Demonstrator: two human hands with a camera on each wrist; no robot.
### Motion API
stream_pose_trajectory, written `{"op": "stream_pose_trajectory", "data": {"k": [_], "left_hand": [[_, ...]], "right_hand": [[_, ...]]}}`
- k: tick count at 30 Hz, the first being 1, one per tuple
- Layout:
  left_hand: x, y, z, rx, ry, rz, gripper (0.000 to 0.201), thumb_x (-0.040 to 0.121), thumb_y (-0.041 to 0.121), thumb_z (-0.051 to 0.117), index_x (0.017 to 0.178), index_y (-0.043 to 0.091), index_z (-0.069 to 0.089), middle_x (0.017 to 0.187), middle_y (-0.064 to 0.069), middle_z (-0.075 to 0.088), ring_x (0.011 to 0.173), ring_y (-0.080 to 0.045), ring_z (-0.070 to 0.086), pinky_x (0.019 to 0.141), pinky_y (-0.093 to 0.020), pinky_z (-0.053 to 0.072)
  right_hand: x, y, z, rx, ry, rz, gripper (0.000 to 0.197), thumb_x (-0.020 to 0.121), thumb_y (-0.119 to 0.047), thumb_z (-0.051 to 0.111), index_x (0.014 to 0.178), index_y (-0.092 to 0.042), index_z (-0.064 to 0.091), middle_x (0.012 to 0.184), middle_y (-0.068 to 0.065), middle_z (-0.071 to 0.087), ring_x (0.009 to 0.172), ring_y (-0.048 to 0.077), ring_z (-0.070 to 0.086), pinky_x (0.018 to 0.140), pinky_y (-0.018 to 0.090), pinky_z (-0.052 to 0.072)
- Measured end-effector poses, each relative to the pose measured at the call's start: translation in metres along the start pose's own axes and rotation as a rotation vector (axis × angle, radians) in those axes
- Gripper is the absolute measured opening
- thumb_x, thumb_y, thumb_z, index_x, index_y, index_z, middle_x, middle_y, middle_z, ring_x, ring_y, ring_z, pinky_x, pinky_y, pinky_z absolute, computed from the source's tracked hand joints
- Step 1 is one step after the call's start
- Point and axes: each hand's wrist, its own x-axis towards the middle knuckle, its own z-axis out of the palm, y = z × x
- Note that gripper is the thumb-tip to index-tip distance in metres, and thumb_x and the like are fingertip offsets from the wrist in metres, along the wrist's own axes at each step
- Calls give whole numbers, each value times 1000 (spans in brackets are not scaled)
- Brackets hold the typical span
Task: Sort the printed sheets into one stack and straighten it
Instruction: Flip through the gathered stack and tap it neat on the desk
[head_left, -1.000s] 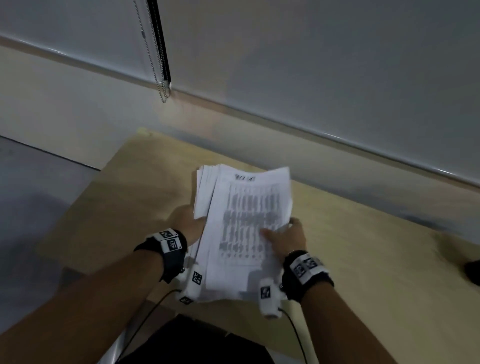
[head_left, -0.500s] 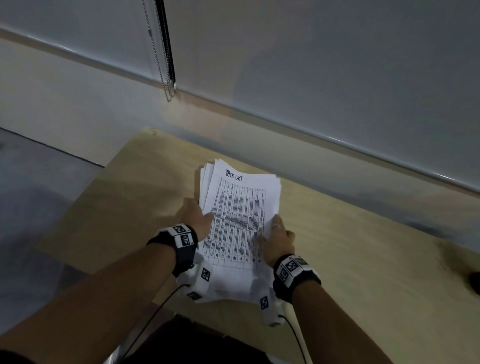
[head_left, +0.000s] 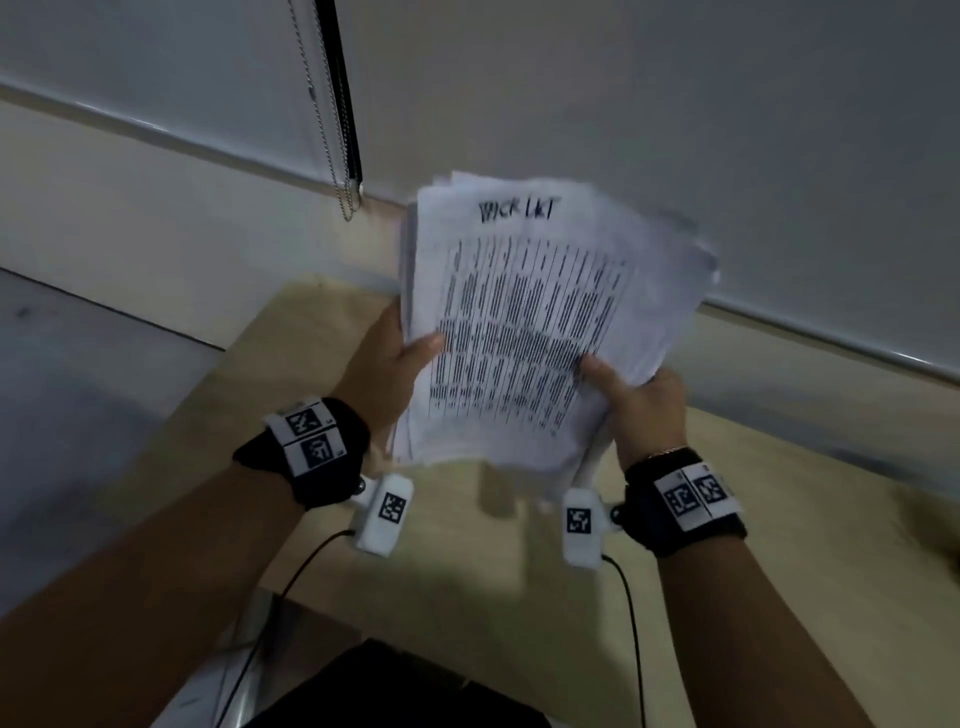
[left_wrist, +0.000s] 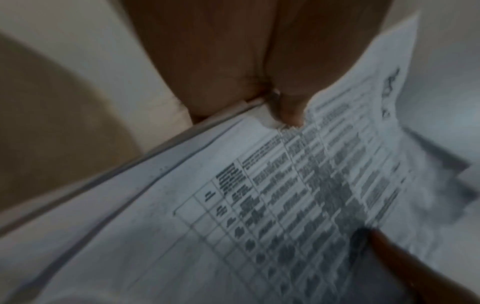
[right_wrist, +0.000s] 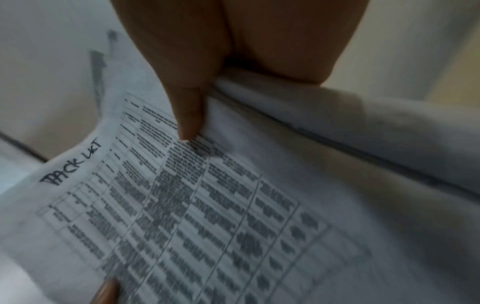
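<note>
A stack of printed sheets (head_left: 524, 322) is lifted off the wooden table (head_left: 291, 395) and tilted upright, its top sheet showing a table of text under a handwritten heading. My left hand (head_left: 395, 353) grips the stack's left edge, thumb on the front. My right hand (head_left: 634, 395) grips the right edge the same way. The sheets' top edges are fanned and uneven. In the left wrist view the left thumb (left_wrist: 291, 111) presses on the top sheet (left_wrist: 285, 205). The right wrist view shows the right thumb (right_wrist: 189, 115) on the printed sheet (right_wrist: 207, 205).
A grey wall (head_left: 675, 130) with a pale ledge runs behind the table. A bead chain and dark cord (head_left: 337, 119) hang at the upper left. Grey floor (head_left: 78, 415) lies left of the table. Cables run from both wrist cameras toward my body.
The stack lay flat on the table under both hands; now both hands have lifted it and tipped it upright toward the wall.
</note>
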Motion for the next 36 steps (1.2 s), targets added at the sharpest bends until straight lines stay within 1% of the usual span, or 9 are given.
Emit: {"op": "stream_pose_trajectory", "data": {"k": [5,10,14,17,23,26,29,32,36], "left_hand": [[-14,5,3,-17,-8,21,57,97,18,50,146,21,23,138,16,44,123,19,41,102,-6,34],[-27,-9,13,-75,18,-138,48,86,31,58,122,25,28,118,16,52,100,14,55,99,-38,48],[-22,0,29,-20,119,-78,31,95,28,48,120,31,30,108,19,53,91,20,53,85,-21,44],[-19,9,30,-3,234,58,29,97,18,47,123,22,33,107,10,56,90,17,54,80,-9,44],[-21,2,20,29,65,32,47,95,31,48,133,10,29,125,2,56,113,6,55,99,-24,46],[-17,21,21,7,142,103,33,97,12,49,119,12,25,114,16,48,98,21,54,84,-5,44],[-11,44,24,-73,274,202,42,98,3,47,131,9,23,108,9,47,88,15,57,79,-5,43],[-1,62,28,-145,369,235,41,99,9,46,136,11,29,99,2,46,73,8,52,73,-7,42],[10,73,32,-57,482,279,16,100,9,49,112,0,54,85,8,52,69,7,50,67,-5,38]], "right_hand": [[-20,-14,7,-21,-21,-157,12,79,-3,78,83,-12,71,65,-20,71,64,-12,66,57,8,50],[-22,0,9,-25,-16,-87,33,74,-5,83,103,0,69,94,5,75,83,9,74,69,22,58],[-22,-6,13,-57,70,-123,17,78,-5,79,80,-20,71,75,-13,72,68,-1,71,66,26,57],[-23,-14,12,-15,127,-203,14,79,-4,78,86,-15,73,72,-16,74,74,4,73,70,26,60],[-29,-18,9,-67,104,-208,29,76,-9,82,103,-9,71,89,-11,72,79,-7,69,71,21,57],[-31,-37,13,51,145,-312,39,77,-3,80,111,-5,61,99,5,69,85,1,69,76,21,57],[-31,-55,20,149,178,-404,40,79,-2,77,113,-3,57,98,15,67,82,7,69,73,20,55],[-28,-65,28,115,238,-453,17,85,-6,73,99,-1,65,86,4,69,78,-3,65,72,11,50],[-24,-67,31,93,297,-457,4,89,-9,68,92,-7,69,80,-7,68,77,-1,64,72,16,52]]}}
